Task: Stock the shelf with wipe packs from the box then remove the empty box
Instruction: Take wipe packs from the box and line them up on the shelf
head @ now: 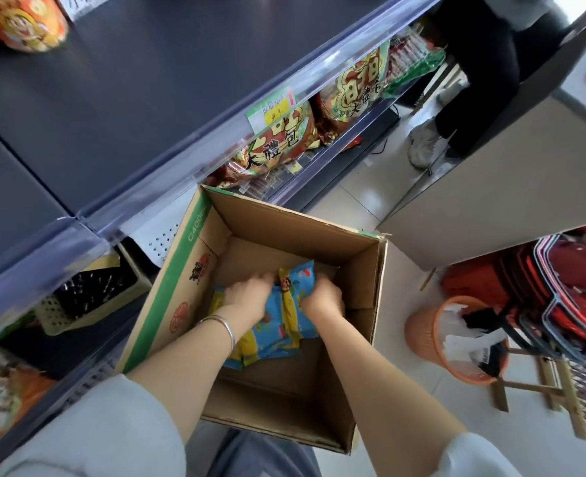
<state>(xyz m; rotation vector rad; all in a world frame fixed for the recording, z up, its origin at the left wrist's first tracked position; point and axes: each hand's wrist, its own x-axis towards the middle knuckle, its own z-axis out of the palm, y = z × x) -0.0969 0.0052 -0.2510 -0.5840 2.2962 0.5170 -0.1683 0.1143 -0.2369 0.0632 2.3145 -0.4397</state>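
Head view: both hands reach down into the open cardboard box [364, 266] and grip the wipe packs [286, 327].
The left hand [247, 297], with a silver bangle [223, 326] on its wrist, curls its fingers round the left side of the blue and yellow packs, and the right hand [322, 297] clutches their right side. The packs lie low in the box, nearer its left wall. The box stands just beside the dark shelf [129, 98]. Red snack bags [278, 146] sit on a lower tier, and an orange bin [422, 333] stands right of the box.
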